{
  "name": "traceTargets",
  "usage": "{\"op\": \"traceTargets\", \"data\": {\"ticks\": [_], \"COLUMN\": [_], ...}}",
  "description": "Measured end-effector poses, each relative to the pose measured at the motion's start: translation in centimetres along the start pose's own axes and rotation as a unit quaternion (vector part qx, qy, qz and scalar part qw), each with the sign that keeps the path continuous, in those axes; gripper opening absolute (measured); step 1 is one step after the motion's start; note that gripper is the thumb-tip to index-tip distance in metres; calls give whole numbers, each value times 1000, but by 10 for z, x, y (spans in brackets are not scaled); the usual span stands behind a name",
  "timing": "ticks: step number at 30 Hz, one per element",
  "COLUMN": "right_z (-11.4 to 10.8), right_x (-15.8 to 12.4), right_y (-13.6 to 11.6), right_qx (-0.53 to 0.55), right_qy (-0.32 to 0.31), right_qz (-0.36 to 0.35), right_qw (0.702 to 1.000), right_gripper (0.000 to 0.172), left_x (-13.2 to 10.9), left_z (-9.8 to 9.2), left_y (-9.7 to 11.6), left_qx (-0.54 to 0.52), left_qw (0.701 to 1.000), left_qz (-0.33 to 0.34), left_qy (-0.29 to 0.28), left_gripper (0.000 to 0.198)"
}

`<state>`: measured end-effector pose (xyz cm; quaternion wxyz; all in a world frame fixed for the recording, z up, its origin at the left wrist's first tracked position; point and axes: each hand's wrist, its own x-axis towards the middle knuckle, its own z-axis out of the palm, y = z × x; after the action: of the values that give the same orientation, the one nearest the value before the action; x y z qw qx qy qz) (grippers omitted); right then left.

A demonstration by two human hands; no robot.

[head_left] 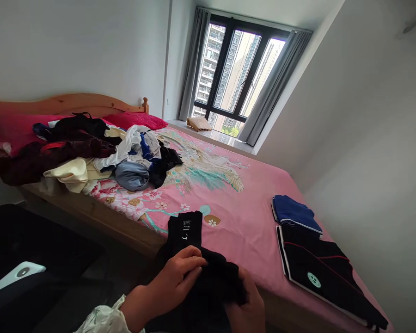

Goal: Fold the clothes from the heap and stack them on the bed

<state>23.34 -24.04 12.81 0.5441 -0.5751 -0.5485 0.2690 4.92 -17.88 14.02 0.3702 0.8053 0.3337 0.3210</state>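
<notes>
A black garment (211,277) hangs over the near edge of the pink bed, its end with small white print lying on the sheet. Across its upper part rests my left hand (180,277), with thumb and fingers closed on the black cloth. My right hand (247,300) grips the garment's right side, its fingers partly hidden by the fabric and a little blurred. To the right lie a folded black garment (319,268) with red lines and a round pale badge, and a folded blue garment (294,215) beyond it.
Mixed clothes (131,152) are heaped on the bed's left side near red pillows (135,120) and the wooden headboard (86,99). A pale device (17,275) lies on a dark surface at lower left. A tan folded item (198,123) sits on the windowsill.
</notes>
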Motion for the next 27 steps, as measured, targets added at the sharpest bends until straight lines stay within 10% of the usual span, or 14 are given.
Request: {"op": "traceTargets", "data": {"ticks": [9,15,27], "right_z": [2,10,-9], "right_x": [-3,-5,6], "right_y": [10,16,14], "right_qx": [-43,-48,-98], "right_qy": [-16,-40,-21], "right_qz": [-100,-213,-159], "right_qw": [994,975,982], "right_gripper": [35,52,42], "left_x": [7,9,7], "left_z": [-13,-15,-33], "left_y": [13,20,14], "left_qx": [255,182,316], "left_qw": [959,979,940], "left_qz": [53,-41,61], "left_qy": [-114,-84,-112], "left_gripper": [19,17,16]}}
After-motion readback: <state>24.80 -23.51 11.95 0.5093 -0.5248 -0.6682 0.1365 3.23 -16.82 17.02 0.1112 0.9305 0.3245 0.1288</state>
